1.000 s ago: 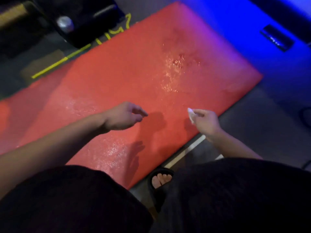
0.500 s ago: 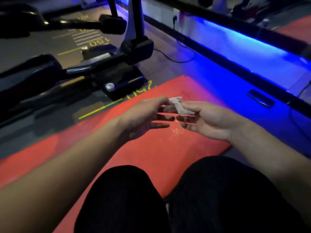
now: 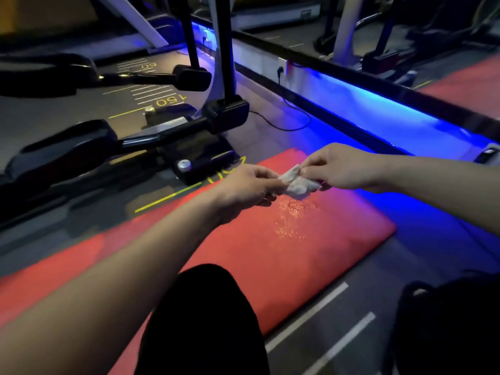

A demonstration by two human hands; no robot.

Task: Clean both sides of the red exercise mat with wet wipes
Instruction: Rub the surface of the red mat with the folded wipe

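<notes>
Hands [image 3: 250, 189] [image 3: 342, 166] on wipe [image 3: 297, 182] — exercise machine [image 3: 189, 128] beyond

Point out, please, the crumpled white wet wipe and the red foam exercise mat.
crumpled white wet wipe [image 3: 297, 183], head view, middle of the wad.
red foam exercise mat [image 3: 311, 255], head view, bare top surface.

Hands: two, the left hand [image 3: 247, 189] and the right hand [image 3: 342, 166]
Wet wipes: one crumpled wet wipe [image 3: 297, 182]
Red mats: one red exercise mat [image 3: 270, 253]
White floor stripes: two [image 3: 307, 316]
</notes>
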